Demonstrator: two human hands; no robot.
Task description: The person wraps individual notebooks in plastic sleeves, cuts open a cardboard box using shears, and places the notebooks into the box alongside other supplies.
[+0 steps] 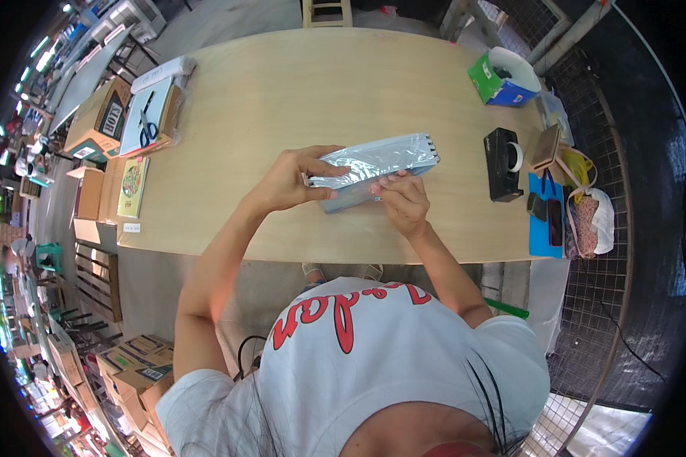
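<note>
Above the near middle of the table, both of my hands hold a long rectangular pack point(385, 152) wrapped in shiny clear plastic. Its upper side is pale and glossy, and dark marks line its right end; what is inside cannot be made out. My left hand point(291, 179) is closed around the left end, with the thumb on the near side and fingers over the top. Against the near side toward the right end, my right hand point(405, 204) grips with bent fingers. The pack is tilted slightly, its right end farther from me than its left.
The wooden table point(282, 91) has a black tape dispenser point(501, 171) and a green-blue box point(503, 87) on its right. A phone point(555, 221) lies on a blue folder point(540, 242). At the left are scissors point(148, 135), a booklet point(133, 186) and a cardboard box point(99, 118).
</note>
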